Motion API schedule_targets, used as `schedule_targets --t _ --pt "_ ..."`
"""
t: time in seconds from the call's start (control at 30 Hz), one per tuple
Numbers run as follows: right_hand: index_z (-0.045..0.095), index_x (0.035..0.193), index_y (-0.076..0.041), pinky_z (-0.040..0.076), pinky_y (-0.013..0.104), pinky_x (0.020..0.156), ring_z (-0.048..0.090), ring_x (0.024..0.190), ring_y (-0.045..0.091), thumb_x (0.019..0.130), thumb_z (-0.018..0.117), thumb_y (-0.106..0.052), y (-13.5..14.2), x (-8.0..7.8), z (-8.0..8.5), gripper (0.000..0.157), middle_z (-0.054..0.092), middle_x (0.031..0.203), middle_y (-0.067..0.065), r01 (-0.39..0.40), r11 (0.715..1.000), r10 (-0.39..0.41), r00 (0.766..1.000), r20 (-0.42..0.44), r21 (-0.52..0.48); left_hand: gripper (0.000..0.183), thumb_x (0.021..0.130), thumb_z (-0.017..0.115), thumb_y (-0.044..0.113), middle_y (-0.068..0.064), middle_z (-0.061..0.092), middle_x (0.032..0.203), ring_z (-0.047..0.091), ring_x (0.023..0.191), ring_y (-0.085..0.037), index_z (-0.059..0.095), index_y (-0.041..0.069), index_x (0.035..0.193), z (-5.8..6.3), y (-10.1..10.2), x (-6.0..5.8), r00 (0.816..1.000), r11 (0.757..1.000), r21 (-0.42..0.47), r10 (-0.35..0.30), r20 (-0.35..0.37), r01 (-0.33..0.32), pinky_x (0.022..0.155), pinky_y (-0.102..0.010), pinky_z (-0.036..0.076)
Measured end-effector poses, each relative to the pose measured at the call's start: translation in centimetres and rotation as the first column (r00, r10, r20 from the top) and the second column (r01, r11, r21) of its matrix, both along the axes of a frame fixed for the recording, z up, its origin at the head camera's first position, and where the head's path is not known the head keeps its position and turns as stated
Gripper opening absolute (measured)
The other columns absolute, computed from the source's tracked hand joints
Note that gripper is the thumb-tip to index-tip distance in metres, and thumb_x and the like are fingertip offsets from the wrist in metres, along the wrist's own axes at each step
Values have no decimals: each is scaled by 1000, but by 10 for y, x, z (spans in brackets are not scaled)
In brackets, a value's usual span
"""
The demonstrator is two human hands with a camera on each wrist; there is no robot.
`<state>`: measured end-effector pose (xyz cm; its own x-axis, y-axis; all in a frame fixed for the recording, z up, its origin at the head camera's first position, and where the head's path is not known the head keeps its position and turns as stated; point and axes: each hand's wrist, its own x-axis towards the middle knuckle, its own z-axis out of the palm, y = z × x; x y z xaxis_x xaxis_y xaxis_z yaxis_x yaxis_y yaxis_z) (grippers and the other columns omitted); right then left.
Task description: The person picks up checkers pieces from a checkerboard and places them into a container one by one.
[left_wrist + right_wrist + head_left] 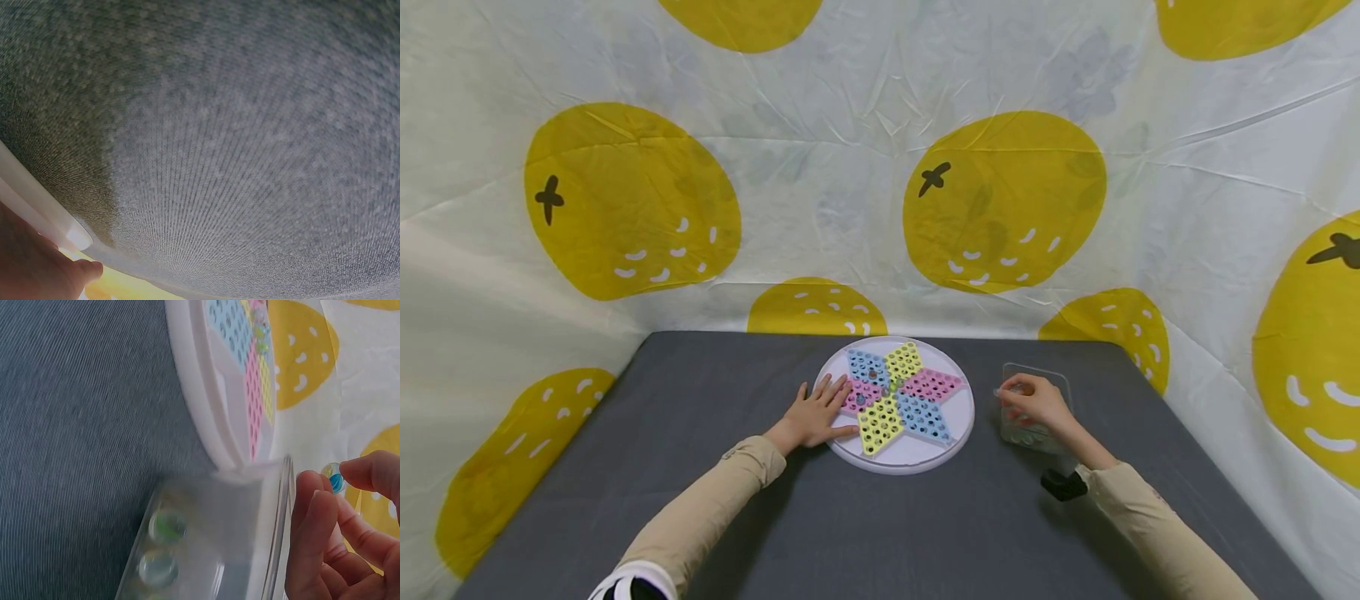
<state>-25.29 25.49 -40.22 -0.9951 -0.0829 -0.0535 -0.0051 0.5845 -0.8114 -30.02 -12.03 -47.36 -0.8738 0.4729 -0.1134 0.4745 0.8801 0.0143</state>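
Note:
A round white Chinese checkers board [936,446] with a star of blue, yellow and pink hole sections lies on the table, and a few marbles sit near its centre and left. My left hand [814,414] rests with spread fingers on the board's left rim; in the left wrist view only part of that hand [37,265] shows beside the white rim. To the board's right, my right hand [1036,402] is over a clear plastic box [1056,379]. Its thumb and finger pinch a clear marble with a blue swirl [335,478]. Inside the box lie more glass marbles [167,525].
The table has a dark grey cloth [880,533] over it. Behind and at both sides hangs a white curtain [820,192] with large yellow fruit prints. A black wrist camera [1063,484] sits at the right sleeve cuff.

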Motion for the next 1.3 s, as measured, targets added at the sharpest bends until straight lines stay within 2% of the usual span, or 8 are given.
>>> schedule_targets --t 0.17,0.43,0.7,1.03,1.3 --pt "56 106 3 53 39 59 66 65 23 87 56 -23 10 0 0 33 66 88 20 19 999 -19 1000 -22 39 85 81 34 68 2 5 152 4 140 -25 9 18 145 1 0 1 1000 1000 11 -4 9 4 106 -57 11" --pt "55 109 4 53 39 60 66 68 25 88 55 -27 26 -2 0 36 65 93 24 42 997 -40 999 -25 67 91 77 22 77 2 3 153 1 140 -25 7 19 145 3 -4 5 999 996 83 -35 0 35 105 -59 7" --pt "54 110 5 53 38 61 66 72 27 89 54 -28 36 -2 2 39 64 97 25 77 993 -76 997 -6 95 85 81 35 68 1 6 152 4 140 -25 11 18 145 1 -1 1 1000 999 41 -3 11 3 106 -58 10" --pt "53 110 6 53 36 61 66 72 25 89 53 -26 45 -1 3 38 65 96 24 96 988 -96 995 -1 122 86 80 36 69 2 7 152 5 140 -24 11 18 145 6 0 5 1000 999 43 -1 1 1 105 -58 11" --pt "52 111 7 53 38 63 67 71 23 90 52 -24 48 0 4 38 64 97 24 87 991 -88 996 12 98 85 81 35 68 1 8 152 6 140 -25 11 17 145 6 -1 4 1000 999 36 -8 1 8 105 -58 12"
